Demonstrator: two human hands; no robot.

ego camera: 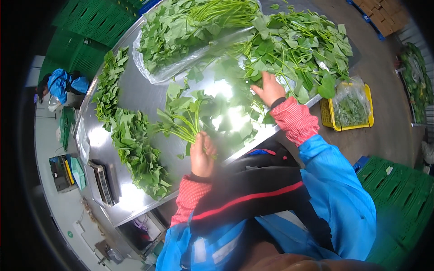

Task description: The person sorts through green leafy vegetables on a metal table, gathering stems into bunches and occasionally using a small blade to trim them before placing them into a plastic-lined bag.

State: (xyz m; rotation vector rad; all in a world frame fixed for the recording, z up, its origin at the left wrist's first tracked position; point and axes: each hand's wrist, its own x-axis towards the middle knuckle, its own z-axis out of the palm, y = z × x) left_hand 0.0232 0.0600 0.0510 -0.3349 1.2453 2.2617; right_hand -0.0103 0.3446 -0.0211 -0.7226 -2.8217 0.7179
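My left hand (202, 154) is closed around the stems of a bunch of leafy greens (186, 118), its leaves fanning out over the steel table (135, 88). Up and to the right, my right hand (269, 88) reaches into the near edge of a loose heap of leafy stems (301, 50); its thumb and fingers are apart, and leaves partly hide the fingertips. Scattered leaves lie between the hands, some blurred by glare. A large pile of greens (176, 40) rests on clear plastic film (159, 77) at the far side. Bundled greens (135, 149) form a row along the left.
A weighing scale (103, 183) stands at the table's left end. A yellow crate (369, 108) with bagged greens sits beyond the right edge. Green plastic crates (390, 193) are stacked at lower right, more green crates (98, 23) at upper left. A person in blue (64, 84) is beyond the table.
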